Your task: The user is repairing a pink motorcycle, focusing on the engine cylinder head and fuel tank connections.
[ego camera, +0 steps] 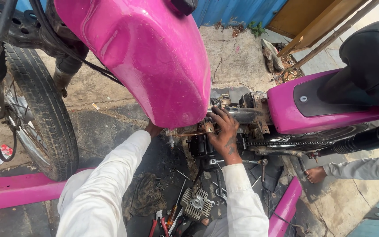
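The engine (207, 140) of the pink motorcycle sits in the middle of the scene, low in the frame, under the pink fuel tank (154, 57) and left of the pink side panel (303, 109) and black seat (373, 57). Our right hand (224, 134) lies on top of it, fingers (216, 115) curled together over the greasy metal near a copper-coloured pipe; we cannot tell whether they clamp a part or only press on it. Our left hand (153, 130) reaches in under the tank, and its fingers are hidden, so their state cannot be told. We judge the engine heavy, stiff and oily, so slippery to bare skin, with sharp fins and bolt heads; a hold would best go on solid cast edges or frame tubes, not on the pipe or the cables. The drive chain (286, 143) runs to the right. Nearer us on the ground lie a finned cylinder head (196, 204), red-handled pliers (159, 224), a dirty rag (143, 195) and loose bolts. The front tyre (44, 109) stands at left. Another person's hand (316, 174) rests on the ground at right.
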